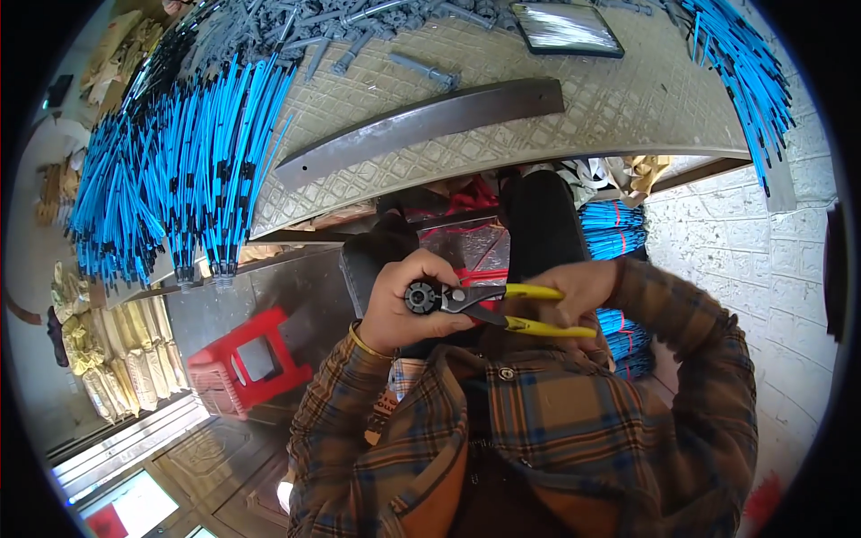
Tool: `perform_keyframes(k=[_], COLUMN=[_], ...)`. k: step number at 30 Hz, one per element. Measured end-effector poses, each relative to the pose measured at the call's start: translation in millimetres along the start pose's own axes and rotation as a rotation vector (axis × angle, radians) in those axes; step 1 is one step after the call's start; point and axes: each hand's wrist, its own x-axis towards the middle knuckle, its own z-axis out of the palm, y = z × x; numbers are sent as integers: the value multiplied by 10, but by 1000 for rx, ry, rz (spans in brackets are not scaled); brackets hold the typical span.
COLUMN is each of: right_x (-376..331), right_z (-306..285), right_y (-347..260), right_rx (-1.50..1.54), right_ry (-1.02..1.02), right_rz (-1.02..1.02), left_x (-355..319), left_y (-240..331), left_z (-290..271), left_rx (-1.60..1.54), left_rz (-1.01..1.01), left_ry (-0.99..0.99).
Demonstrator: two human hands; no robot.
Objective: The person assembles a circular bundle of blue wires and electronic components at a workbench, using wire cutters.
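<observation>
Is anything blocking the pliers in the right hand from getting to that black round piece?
Nothing visible does: the yellow-handled pliers in the right hand reach right up to the black round piece, which the left hand holds.

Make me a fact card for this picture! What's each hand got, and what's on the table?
Left hand: holding a black round part
Right hand: holding yellow-handled pliers, handles spread
Pliers' tips: right by the black round part; touching is unclear
Table: blue rods with black ends, grey parts, metal bar
Nearby: red stool
</observation>
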Motion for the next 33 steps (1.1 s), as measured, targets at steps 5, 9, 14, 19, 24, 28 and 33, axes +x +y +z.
perform_keyframes(k=[5, 9, 14, 19, 24, 28, 33], right_x=[84, 92, 85, 20, -108, -160, -176], right_z=[-78, -138, -84, -81, 147, 140, 130], right_y=[-26, -23, 130, 90, -342, -477, -523], right_rx=[-571, -1018, 74, 59, -26, -53, -103], right_ry=[198, 384, 12, 76, 103, 93, 92], right_rz=[-282, -551, 68, 156, 99, 223, 232], left_x=[19, 33, 45, 114, 134, 126, 97], left_y=[5, 21, 58, 152, 222, 235, 235], left_z=[43, 50, 83, 64, 62, 76, 81], left_rx=[-110, -92, -101, 46, 126, 122, 100], left_rz=[-57, -107, -66, -37, -62, -62, -73], left_ry=[127, 93, 38, -82, -117, -134, -136])
